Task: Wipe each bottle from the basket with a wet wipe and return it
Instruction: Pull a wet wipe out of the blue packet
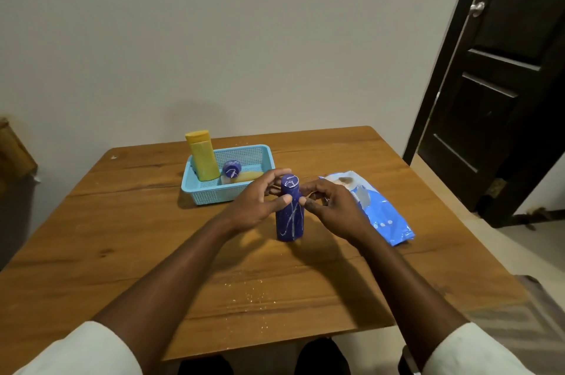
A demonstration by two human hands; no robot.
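A dark blue bottle [289, 218] with white streaks stands upright on the wooden table [153, 237], in front of a light blue basket [198, 191]. My left hand [260, 200] curls round its upper part, thumb on the front and fingers behind the cap. My right hand [333, 206] pinches the bottle's right side just below the cap with thumb and forefinger. Inside the basket a yellow bottle [204, 157] stands upright, and a pale bottle with a blue cap [231, 168] lies on its side. No wipe shows in either hand.
A blue wet-wipe pack [382, 215] lies on the table right of my right hand. Small crumbs [253, 298] dot the table near its front edge. A wall runs behind the table, and a dark door [504, 84] stands at the right.
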